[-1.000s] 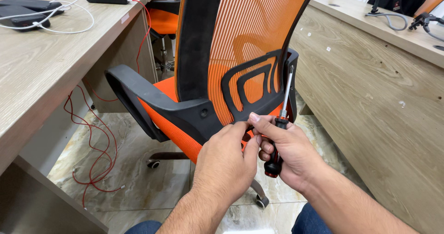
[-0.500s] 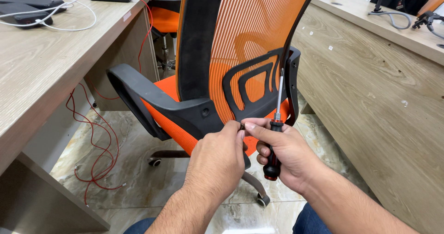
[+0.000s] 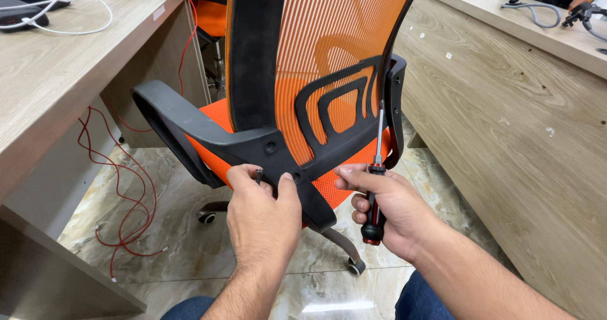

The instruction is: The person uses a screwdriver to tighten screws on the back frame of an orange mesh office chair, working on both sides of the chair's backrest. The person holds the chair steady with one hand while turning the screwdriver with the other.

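Orange chair (image 3: 335, 48) – one screwdriver (image 3: 374, 193), one screw (image 3: 259, 175)

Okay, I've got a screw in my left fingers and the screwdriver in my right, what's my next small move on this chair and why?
Probably seat the screw in the hole on the black bracket. The left hand pinches it just below that hole, while the right hand holds the screwdriver upright, off the chair.

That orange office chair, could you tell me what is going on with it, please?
A person is working at the back of an orange mesh chair. The left hand pinches a small dark screw at the black plastic frame below the backrest. The right hand holds a screwdriver upright, tip pointing up, not on the screw. Wooden desks stand on either side.
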